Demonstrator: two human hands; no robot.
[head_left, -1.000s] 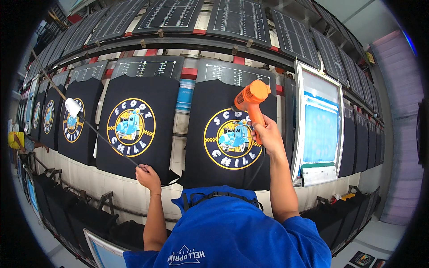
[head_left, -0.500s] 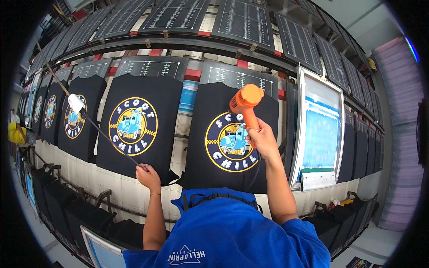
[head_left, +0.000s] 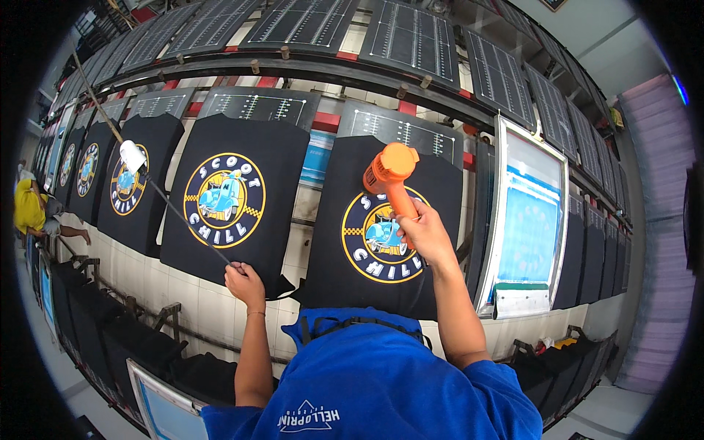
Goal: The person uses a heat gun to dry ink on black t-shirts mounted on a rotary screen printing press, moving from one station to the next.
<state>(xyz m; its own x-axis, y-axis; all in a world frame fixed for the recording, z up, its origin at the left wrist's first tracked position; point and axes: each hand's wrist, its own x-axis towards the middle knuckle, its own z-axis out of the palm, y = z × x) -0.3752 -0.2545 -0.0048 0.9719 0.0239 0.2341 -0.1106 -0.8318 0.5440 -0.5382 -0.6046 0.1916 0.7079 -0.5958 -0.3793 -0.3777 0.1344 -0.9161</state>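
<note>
I see the orange heat gun (head_left: 391, 174) gripped by its handle in my right hand (head_left: 425, 236), fingers wrapped tight around it, the nozzle end above the hand and held over the round scooter print (head_left: 380, 236) on the black shirt (head_left: 389, 220) directly under the grip. My left hand (head_left: 246, 282) is down-left of that, fingers closed around the lower end of a thin rod (head_left: 158, 194); it rests at the bottom edge of the next shirt (head_left: 235, 198). The rod runs up and away to the left, carrying a small white tag (head_left: 133, 155). Further left, more printed shirts sit on a curved row of pallets. To the right of the gun hand stands a framed screen (head_left: 528, 220) with a blue panel. Gridded dark boards (head_left: 411, 37) arc overhead. A person in yellow (head_left: 31, 209) is far left.
</note>
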